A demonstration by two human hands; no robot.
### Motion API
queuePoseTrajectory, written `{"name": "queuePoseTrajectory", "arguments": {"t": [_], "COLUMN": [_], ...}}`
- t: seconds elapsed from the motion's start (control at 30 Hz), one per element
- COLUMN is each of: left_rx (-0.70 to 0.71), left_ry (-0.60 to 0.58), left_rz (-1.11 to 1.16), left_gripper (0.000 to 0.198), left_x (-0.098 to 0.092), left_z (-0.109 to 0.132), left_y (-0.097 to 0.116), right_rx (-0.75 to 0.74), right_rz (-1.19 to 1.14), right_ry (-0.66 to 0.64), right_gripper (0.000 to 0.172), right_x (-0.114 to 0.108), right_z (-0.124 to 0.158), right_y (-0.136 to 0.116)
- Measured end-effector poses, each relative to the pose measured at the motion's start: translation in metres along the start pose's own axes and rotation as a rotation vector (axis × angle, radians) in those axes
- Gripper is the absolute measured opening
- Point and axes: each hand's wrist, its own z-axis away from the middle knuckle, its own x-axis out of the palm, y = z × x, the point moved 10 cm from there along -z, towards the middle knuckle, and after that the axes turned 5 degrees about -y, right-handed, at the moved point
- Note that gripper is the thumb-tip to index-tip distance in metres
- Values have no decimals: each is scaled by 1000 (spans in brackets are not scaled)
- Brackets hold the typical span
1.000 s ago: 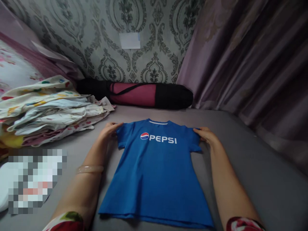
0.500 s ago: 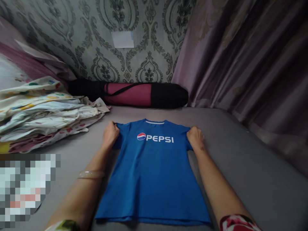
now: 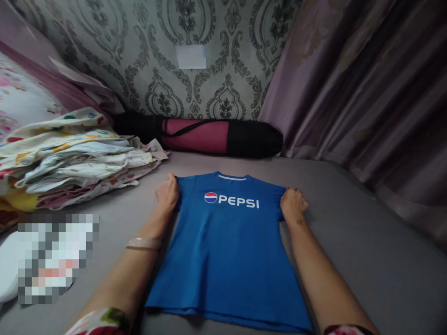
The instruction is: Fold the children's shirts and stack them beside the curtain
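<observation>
In the head view, a blue short-sleeved Pepsi T-shirt (image 3: 233, 260) lies spread front side up on a grey sheet (image 3: 370, 251), between the person's two arms, its white-edged neckline at the far end and its hem toward the person. The left hand (image 3: 168, 191) is at the shirt's left side, closed on the sleeve there, with the thumb uppermost; its other fingers are partly hidden. The right hand (image 3: 293, 203) is at the shirt's right side, curled into a loose fist on the opposite sleeve, most of its fingertips out of sight. The shirt's body thus lies between the hands, and its chest lettering is roughly level with them. A soft fold runs down the shirt's left half to the hem. A pale bangle (image 3: 143, 243) circles the left forearm, beside the shirt's left edge.

Left of the shirt, and apart from it, is a heap of patterned clothes (image 3: 84, 158); nearer the person on that side is a pixelated item (image 3: 59, 263), which cannot be identified. Beyond the neckline, a long black-and-pink bag (image 3: 199, 137) with a strap lies against the patterned wallpaper (image 3: 230, 28). A mauve curtain (image 3: 331, 83) hangs beyond the shirt to its right.
</observation>
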Motion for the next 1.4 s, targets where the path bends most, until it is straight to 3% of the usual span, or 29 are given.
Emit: {"name": "queuePoseTrajectory", "arguments": {"t": [0.5,0.67,0.8,0.93,1.0,1.07,1.17,1.3,1.4], "left_rx": [-22,-2,223,615,655,609,552,456,384], "left_ry": [-3,51,155,-5,-102,-177,-235,-145,-122], "left_rz": [-66,-91,-106,-12,0,-4,9,62,38], "left_gripper": [44,43,41,42,47,54,59,60,58], "left_x": [-2,-18,-33,-2,18,35,45,32,30], "left_z": [2,7,15,33,38,36,31,16,6], "left_y": [-2,4,42,97,105,101,88,65,47], "right_rx": [20,22,-171,-547,-617,-630,-605,-508,-445], "right_rz": [-30,26,68,17,24,24,-22,-147,-69], "right_ry": [5,-44,24,-254,-372,-419,-437,-501,-446], "right_gripper": [42,40,43,52,58,62,67,73,70], "right_x": [-1,-13,-32,9,32,45,45,37,33], "right_z": [-1,-3,12,50,66,72,65,43,27], "right_y": [9,4,-43,-110,-123,-124,-117,-91,-64]}}
